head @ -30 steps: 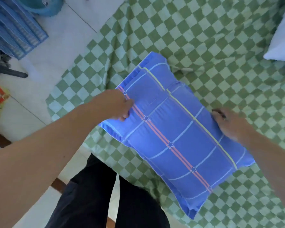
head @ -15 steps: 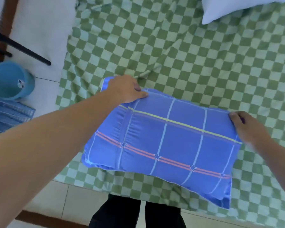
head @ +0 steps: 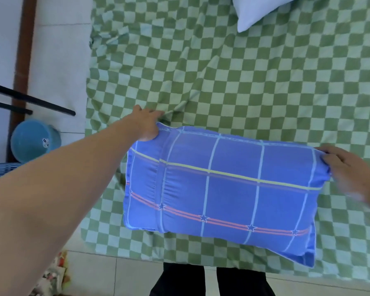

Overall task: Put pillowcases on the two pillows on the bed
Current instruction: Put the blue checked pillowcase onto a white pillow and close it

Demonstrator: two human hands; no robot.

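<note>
We hold the blue cased pillow (head: 222, 189) near the bed's (head: 244, 82) front edge, long axis parallel to it. Left hand (head: 146, 123) grips its far-left corner; right hand (head: 348, 171) pinches the right end.

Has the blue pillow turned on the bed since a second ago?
Yes. The blue pillow lay diagonally across the checks of the green checked sheet; now its long side runs almost along them, left hand and right hand at its ends.

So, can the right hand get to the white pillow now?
Probably not yet: the right hand grips the blue pillow, and the white pillow lies far up the bed, though nothing blocks the way.
</note>
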